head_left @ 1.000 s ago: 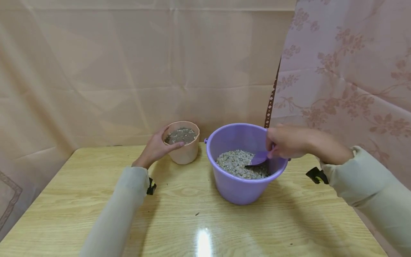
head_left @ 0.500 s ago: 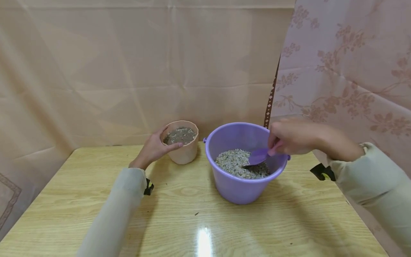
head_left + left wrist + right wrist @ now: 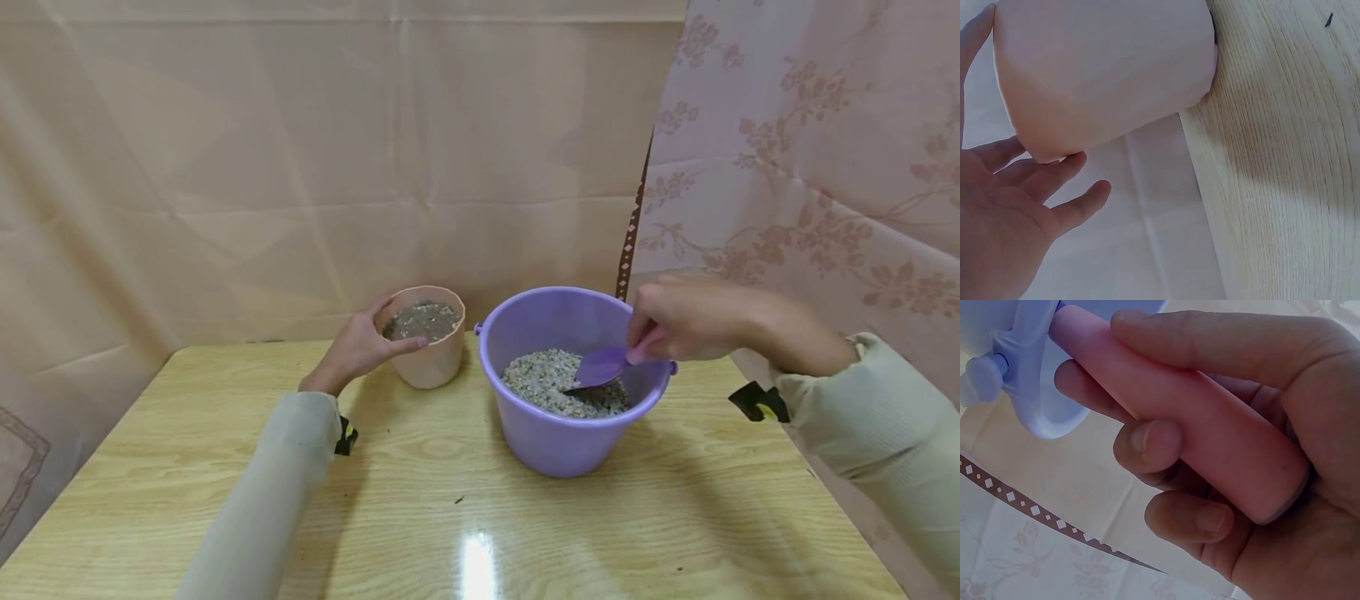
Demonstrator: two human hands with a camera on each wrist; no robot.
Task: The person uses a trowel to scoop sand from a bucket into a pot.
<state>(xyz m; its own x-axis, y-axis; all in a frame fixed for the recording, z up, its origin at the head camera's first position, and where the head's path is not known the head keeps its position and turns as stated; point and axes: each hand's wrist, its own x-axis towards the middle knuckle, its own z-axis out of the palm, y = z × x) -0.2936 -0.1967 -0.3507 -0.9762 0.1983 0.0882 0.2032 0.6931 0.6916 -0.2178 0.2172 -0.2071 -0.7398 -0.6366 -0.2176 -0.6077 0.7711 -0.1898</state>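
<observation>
In the head view, a peach plant pot (image 3: 427, 367) stands near the table's far edge, filled close to its rim with greyish soil (image 3: 423, 320). My left hand (image 3: 356, 346) steadies it from the left, thumb across the front rim and fingers around the far side. In the left wrist view, fingertips (image 3: 1075, 159) touch the pot's wall. My right hand (image 3: 693, 321) grips the pink handle (image 3: 1191, 419) of a small trowel whose purple blade (image 3: 602, 365) slants into a lilac bucket (image 3: 562, 446). The blade's dark tip is in the gravel (image 3: 543, 375) there.
The wooden table (image 3: 420, 517) carries a few dark specks. Right behind it hangs a beige cloth (image 3: 300, 167), with a floral cloth (image 3: 825, 167) along the right side. A handle knob (image 3: 985, 378) juts from the bucket's rim below my right hand.
My right hand has shifted slightly up and to the right, showing more of the trowel's handle. The blade stays in the gravel. The left hand and pot are nearly unmoved.
</observation>
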